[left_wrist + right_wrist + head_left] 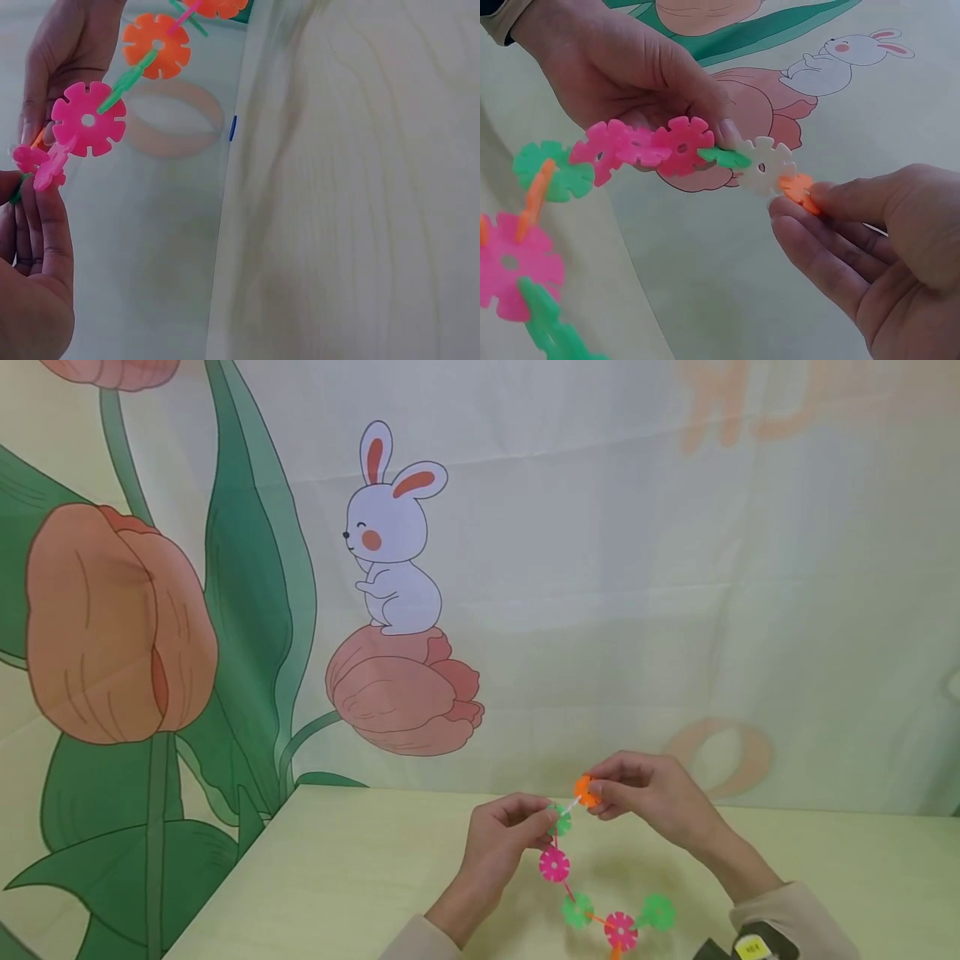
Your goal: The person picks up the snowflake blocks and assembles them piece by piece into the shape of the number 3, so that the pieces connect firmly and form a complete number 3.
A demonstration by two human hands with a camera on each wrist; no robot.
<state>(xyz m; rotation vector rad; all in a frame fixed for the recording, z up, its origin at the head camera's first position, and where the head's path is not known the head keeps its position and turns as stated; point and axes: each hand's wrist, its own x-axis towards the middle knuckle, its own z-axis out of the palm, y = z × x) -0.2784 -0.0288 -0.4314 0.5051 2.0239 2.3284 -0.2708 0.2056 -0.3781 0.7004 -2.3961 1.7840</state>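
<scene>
A chain of notched plastic interlocking discs hangs between my hands above the table. My left hand (504, 839) pinches it by a green disc (724, 157) near one end. In my right hand (663, 797), thumb and fingers pinch an orange disc (799, 193). A white disc (763, 166) links the green and orange ones, seen edge-on in the head view. Below my left hand the chain runs through a pink disc (554, 865), another green disc (577, 910) and a further pink disc (621, 931), which carries a green side disc (659, 912).
The pale wood-grain table (330, 860) lies under the hands. Behind it hangs a cloth backdrop (562, 610) printed with tulips and a rabbit. A small blue mark (232, 128) shows by the table's edge. A black device with a yellow label (753, 947) sits at my right wrist.
</scene>
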